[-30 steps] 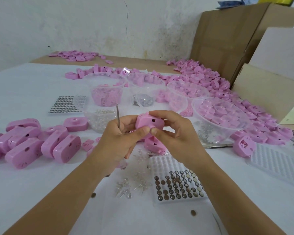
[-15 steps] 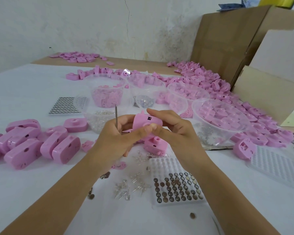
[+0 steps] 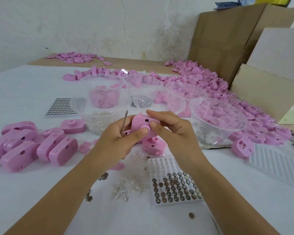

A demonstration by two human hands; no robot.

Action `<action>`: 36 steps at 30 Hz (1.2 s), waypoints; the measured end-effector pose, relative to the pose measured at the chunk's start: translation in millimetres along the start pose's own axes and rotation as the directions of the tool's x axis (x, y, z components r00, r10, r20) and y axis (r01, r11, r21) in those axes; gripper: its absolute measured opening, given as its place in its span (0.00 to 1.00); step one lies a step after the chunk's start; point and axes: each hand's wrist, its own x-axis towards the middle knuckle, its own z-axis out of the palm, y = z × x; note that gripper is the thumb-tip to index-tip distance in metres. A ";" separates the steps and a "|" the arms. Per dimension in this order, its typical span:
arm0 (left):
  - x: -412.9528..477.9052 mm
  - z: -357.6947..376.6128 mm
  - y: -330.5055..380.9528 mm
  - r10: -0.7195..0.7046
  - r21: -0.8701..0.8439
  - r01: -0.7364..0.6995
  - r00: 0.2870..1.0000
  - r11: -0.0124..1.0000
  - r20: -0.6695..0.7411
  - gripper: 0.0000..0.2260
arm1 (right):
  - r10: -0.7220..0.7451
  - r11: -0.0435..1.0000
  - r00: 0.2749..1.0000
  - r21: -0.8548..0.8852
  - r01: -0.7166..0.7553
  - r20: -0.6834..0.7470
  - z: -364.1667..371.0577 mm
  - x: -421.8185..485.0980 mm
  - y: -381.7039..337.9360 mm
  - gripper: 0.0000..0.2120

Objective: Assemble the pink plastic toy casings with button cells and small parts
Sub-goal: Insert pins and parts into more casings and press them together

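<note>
Both hands hold one pink toy casing (image 3: pixel 142 123) above the middle of the table. My left hand (image 3: pixel 115 141) grips it from the left with the thumb pressed on its round front knob, and a thin metal pin (image 3: pixel 124 122) stands upright between its fingers. My right hand (image 3: pixel 173 133) pinches the casing from the right and top. Another pink casing (image 3: pixel 153 145) lies on the table just below them. A clear tray of button cells (image 3: pixel 175 187) sits in front of my right forearm. Loose clear LEDs (image 3: pixel 124 190) lie left of the tray.
Several finished pink casings (image 3: pixel 32 148) lie in a group at the left. Clear plastic bowls (image 3: pixel 217 119) of pink parts and small metal bits stand behind the hands. A pile of pink casings (image 3: pixel 202 78) runs along cardboard boxes (image 3: pixel 227 41) at the right. An empty white blister tray (image 3: pixel 278 163) lies at the right.
The casing has been turned in both hands so its round front knob faces me, with the left thumb now on it. The hands stay in the same spot.
</note>
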 end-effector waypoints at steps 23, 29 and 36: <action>6.2 3.3 -13.0 0.018 0.230 0.010 0.992 0.973 -0.122 0.13 | 0.279 0.941 0.960 0.195 -0.275 0.012 -2.0 3.5 3.2 0.22; 6.0 5.2 -12.2 0.006 0.277 0.035 0.989 0.960 -0.145 0.13 | 0.296 0.933 0.955 0.210 -0.293 0.019 -2.1 3.4 3.0 0.21; 4.1 3.6 -8.7 0.000 0.295 0.046 0.988 0.954 -0.154 0.11 | 0.295 0.933 0.955 0.202 -0.296 0.040 -2.7 3.5 3.2 0.20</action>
